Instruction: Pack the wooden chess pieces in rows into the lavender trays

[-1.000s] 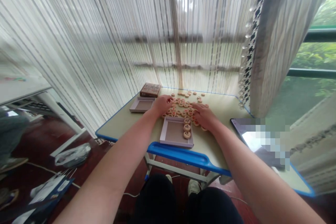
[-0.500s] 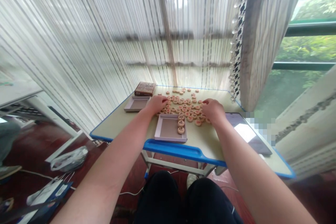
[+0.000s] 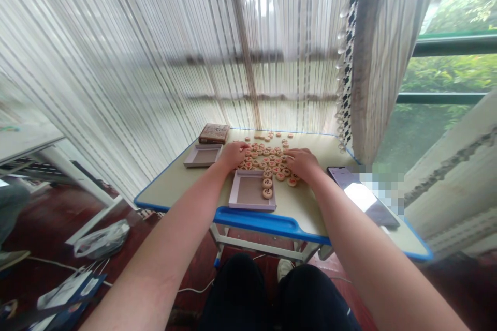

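Many round wooden pieces with red or black characters (image 3: pixel 266 152) lie spread on the desk. At their left edge is my left hand (image 3: pixel 234 155), its fingers curled over some pieces; what it grips, if anything, is too small to tell. My right hand (image 3: pixel 302 163) reaches over the right side of the spread, fingers bent down on pieces and partly hidden. A shallow open box (image 3: pixel 248 192) stands nearest me, with three pieces (image 3: pixel 267 183) in a column along its right side.
Further left are a second shallow tray (image 3: pixel 203 155) and a brown printed box (image 3: pixel 214 133). A tablet (image 3: pixel 365 196) lies on the right of the desk (image 3: pixel 166 178), beside my right forearm. String curtains hang behind.
My right hand has moved left, further over the pieces. My left hand stays in nearly the same place, and the column in the box looks the same.
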The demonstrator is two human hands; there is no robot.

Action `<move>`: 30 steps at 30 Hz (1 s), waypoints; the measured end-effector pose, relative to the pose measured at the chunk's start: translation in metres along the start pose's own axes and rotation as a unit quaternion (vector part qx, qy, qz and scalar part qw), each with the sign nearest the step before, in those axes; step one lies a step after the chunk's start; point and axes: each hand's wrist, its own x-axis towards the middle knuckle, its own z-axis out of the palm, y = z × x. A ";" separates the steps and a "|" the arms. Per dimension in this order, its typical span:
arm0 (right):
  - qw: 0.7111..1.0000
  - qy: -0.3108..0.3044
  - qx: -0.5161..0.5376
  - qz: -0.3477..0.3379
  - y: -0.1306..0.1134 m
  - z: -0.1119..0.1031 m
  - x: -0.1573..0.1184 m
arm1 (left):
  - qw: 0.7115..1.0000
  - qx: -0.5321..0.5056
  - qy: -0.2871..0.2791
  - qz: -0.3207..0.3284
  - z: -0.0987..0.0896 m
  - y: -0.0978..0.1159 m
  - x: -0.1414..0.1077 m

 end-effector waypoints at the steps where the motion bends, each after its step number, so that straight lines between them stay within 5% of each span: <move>1: 1.000 -0.018 -0.013 -0.012 -0.002 0.001 0.001 | 1.000 0.003 0.006 0.005 0.000 0.000 0.000; 12: 0.999 0.004 -0.009 -0.034 -0.001 0.012 0.005 | 0.999 0.016 -0.009 0.041 -0.001 0.004 -0.003; 16: 0.997 -0.037 -0.008 -0.061 -0.004 0.013 0.006 | 0.999 0.014 -0.011 0.030 -0.003 0.008 -0.004; 30: 0.999 -0.025 -0.040 -0.019 -0.004 0.007 0.009 | 0.999 0.005 -0.008 0.041 0.001 0.013 -0.005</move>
